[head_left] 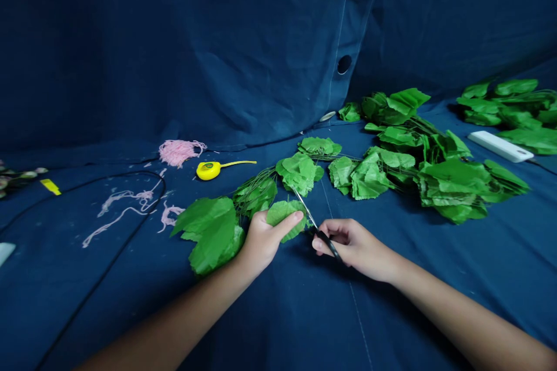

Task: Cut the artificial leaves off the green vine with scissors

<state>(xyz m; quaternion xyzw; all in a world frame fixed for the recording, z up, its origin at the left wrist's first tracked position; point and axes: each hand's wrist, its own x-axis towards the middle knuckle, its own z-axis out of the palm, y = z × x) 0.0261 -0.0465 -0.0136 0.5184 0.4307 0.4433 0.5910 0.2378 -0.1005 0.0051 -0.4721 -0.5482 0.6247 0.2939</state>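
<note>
My left hand (262, 242) pinches a small green artificial leaf (285, 218) between thumb and fingers. Just left of that hand lies a larger cluster of fabric leaves (211, 236). My right hand (353, 246) grips black-handled scissors (322, 237), their thin metal blades (303, 207) reaching up and left to the stem behind the held leaf. A long garland of artificial leaves on thin stems (369, 179) spreads to the right across the blue cloth (278, 313). The scissor finger loops are partly hidden by my fingers.
Loose pink yarn (178, 152) and scattered pink strands (130, 203) lie left, near a yellow tape measure (209, 170) and a black cable (152, 179). A white power bank (500, 146) rests among more leaves (509, 105). A blue curtain with metal-ringed eyelets (261, 52) rises behind.
</note>
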